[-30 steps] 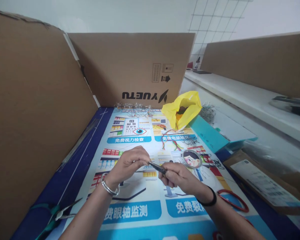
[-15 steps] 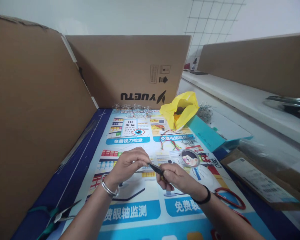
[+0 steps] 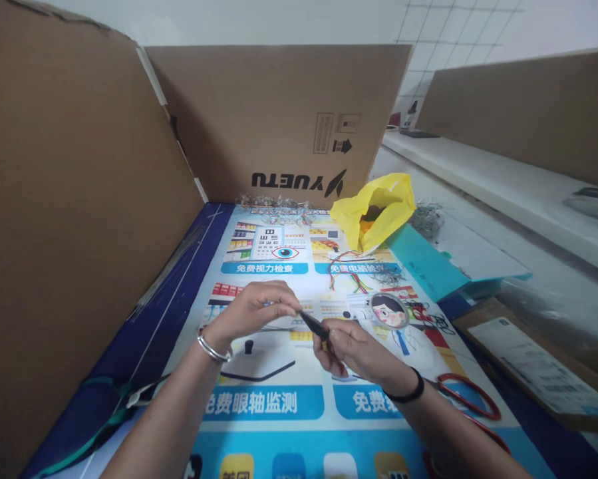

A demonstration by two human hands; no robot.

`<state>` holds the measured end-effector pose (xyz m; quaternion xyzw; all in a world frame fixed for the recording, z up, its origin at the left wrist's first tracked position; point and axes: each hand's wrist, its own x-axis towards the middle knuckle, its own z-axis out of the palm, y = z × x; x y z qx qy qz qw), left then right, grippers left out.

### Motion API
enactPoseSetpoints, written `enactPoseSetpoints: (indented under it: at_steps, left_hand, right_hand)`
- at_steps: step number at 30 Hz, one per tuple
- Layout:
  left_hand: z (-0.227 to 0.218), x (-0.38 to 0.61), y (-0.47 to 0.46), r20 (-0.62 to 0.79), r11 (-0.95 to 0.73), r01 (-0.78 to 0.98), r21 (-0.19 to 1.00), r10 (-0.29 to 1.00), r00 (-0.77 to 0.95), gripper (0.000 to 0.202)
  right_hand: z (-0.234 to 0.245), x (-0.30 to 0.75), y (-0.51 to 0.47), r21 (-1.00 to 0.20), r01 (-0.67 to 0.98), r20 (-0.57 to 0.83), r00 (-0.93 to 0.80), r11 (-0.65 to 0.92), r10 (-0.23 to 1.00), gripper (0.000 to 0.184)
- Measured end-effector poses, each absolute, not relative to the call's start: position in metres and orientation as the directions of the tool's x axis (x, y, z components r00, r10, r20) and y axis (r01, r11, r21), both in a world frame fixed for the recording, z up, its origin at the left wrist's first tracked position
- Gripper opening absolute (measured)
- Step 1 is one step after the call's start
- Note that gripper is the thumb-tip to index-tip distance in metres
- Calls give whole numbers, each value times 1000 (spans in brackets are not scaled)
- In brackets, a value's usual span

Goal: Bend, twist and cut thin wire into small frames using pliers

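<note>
A dark pointed tool (image 3: 312, 324), apparently pliers, slants across the middle of the frame, above a printed mat (image 3: 279, 439). The right hand (image 3: 346, 346) is curled firmly around its handle end; the left hand (image 3: 263, 306) has thumb and fingers pinched narrow at the tip. Whether they grip the tip itself or some small piece there is too fine to tell. Fine work at such a point would seem to call for a light, steady squeeze, wrists kept quiet and the left fingertips just clear of the bite. Beyond the hands, right of centre, lie coloured threads (image 3: 361, 283) and a tangle of silvery wire (image 3: 386, 273), with a yellow bag (image 3: 393, 213) gaping above. Red-handled scissors (image 3: 465, 378) lie at lower right, near the right forearm, best left clear of the elbow's swing.
</note>
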<state>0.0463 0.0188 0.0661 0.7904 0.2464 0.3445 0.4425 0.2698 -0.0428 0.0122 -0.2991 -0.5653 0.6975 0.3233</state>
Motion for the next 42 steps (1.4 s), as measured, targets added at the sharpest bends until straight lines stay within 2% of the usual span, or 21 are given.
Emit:
enactPoseSetpoints:
  at_steps: [2, 4, 6, 8, 9, 11, 13, 17, 26, 30, 33, 35, 38, 40, 42]
  left_hand:
    - [70, 30, 27, 301, -462, 175, 870, 776, 554, 13]
    - [70, 12, 36, 267, -388, 229, 893, 865, 426, 10]
    - [64, -2, 45, 222, -303, 204, 931, 912, 344, 8]
    - [56, -10, 52, 203, -229, 55, 972, 934, 292, 8]
    - [52, -12, 54, 198, -192, -49, 980, 940, 277, 8]
    - [45, -14, 58, 180, -130, -198, 972, 948, 263, 13]
    - [42, -13, 60, 163, -94, -257, 962, 951, 262, 17]
    - [40, -14, 62, 127, -50, -296, 954, 961, 246, 20]
    - [33, 1, 60, 47, 50, -283, 958, 944, 326, 22]
    - [29, 17, 55, 3, 108, -258, 960, 919, 394, 24]
    - [27, 29, 50, -36, 144, -220, 965, 901, 433, 25]
    - [25, 38, 47, -53, 154, -194, 969, 894, 445, 27]
    - [21, 52, 41, -65, 141, -140, 980, 893, 446, 30]
    - [17, 60, 39, -69, 113, -75, 991, 897, 437, 31]
    - [15, 63, 39, -66, 65, 15, 998, 907, 416, 32]
  right_hand:
    - [17, 271, -40, -996, 65, -86, -550, -59, 831, 46]
    - [18, 273, -37, -923, 373, -98, -476, 99, 874, 40]
    - [14, 276, -36, -671, 696, -65, -398, 255, 915, 31]
    - [5, 276, -36, -347, 883, -12, -340, 315, 940, 23]
    - [0, 276, -36, -214, 922, 8, -327, 321, 945, 21]
    - [-10, 275, -37, -57, 939, 35, -337, 338, 941, 21]
    - [-18, 275, -37, -6, 934, 52, -358, 358, 932, 23]
    - [-25, 278, -36, 11, 926, 85, -378, 378, 922, 25]
    - [-21, 278, -40, -11, 918, 118, -393, 397, 912, 32]
    - [-18, 280, -39, -79, 919, 160, -370, 385, 915, 33]
    - [-17, 282, -38, -256, 899, 200, -311, 356, 929, 34]
    - [-17, 281, -37, -464, 829, 189, -253, 313, 949, 36]
    - [-15, 277, -36, -772, 612, 91, -161, 172, 983, 34]
    - [-13, 274, -35, -870, 487, 22, -121, 79, 992, 26]
    - [-12, 273, -33, -909, 416, -20, -101, 24, 995, 24]
